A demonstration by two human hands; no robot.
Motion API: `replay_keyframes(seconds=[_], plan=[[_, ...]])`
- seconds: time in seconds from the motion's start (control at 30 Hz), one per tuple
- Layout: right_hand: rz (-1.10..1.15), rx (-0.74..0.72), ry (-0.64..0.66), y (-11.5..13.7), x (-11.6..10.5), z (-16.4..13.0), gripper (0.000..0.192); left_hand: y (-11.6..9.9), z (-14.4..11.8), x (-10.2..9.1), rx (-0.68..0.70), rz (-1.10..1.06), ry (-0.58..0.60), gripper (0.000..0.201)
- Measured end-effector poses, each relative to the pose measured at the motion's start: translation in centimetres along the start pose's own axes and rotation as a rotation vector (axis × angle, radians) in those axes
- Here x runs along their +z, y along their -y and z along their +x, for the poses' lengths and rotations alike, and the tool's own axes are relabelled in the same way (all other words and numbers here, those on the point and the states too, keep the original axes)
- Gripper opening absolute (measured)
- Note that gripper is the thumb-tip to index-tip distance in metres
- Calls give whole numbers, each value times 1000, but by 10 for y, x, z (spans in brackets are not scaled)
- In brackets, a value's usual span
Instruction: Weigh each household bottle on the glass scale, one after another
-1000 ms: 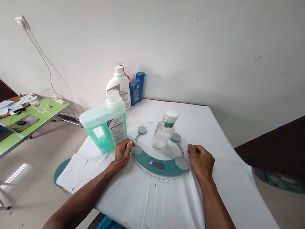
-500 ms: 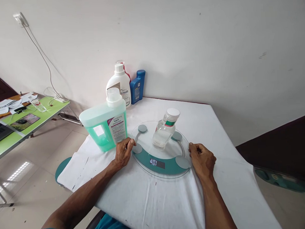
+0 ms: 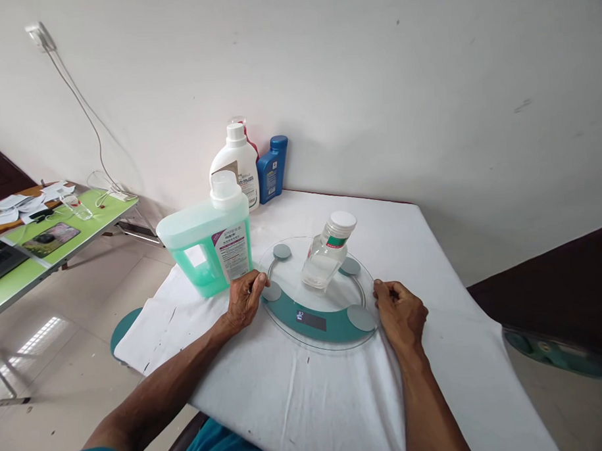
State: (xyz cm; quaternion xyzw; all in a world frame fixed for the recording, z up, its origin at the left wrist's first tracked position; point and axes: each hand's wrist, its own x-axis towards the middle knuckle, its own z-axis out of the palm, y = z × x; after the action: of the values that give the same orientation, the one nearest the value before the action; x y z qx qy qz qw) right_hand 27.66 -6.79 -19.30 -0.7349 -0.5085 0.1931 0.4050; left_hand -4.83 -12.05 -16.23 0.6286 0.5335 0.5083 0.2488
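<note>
While both hands pinch its rim, L hand (image 3: 243, 298) & R hand (image 3: 400, 310) fingers clamped, glass scale (image 3: 317, 292) w/ clear bottle (image 3: 326, 254) looks stiff, slick, fragile; grip opposite edges.

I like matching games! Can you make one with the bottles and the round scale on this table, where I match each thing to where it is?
Things:
1. clear bottle
2. green jug
3. blue bottle
4. left hand

Places:
A. against the wall
B. on the left rim of the glass scale
C. standing on the scale
D. on the cloth, left of the scale

Pairs: 1-C, 2-D, 3-A, 4-B
</note>
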Motion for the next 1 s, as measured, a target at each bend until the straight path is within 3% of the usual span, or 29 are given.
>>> replay_keyframes(seconds=[0.47, 0.57, 0.7, 0.77, 0.9, 1.0], plan=[[12, -36, 10, 0, -2, 0, 44, 0, -1, 0, -25, 14, -17, 63], [23, -46, 16, -2, -2, 1, 45, -7, 2, 2, -15, -4, -41, 55], [28, -42, 21, -4, -2, 2, 45, -22, 14, 9, 22, -32, 17, 34], [34, -38, 17, -6, -2, 2, 46, -31, 25, 16, 61, -28, 44, 44], [45, -8, 17, -11, -1, 5, 47, -49, 51, 40, 131, -22, 110, 88], [40, 8, 18, -11, -1, 7, 46, -64, 68, 64, 197, -25, 145, 100]])
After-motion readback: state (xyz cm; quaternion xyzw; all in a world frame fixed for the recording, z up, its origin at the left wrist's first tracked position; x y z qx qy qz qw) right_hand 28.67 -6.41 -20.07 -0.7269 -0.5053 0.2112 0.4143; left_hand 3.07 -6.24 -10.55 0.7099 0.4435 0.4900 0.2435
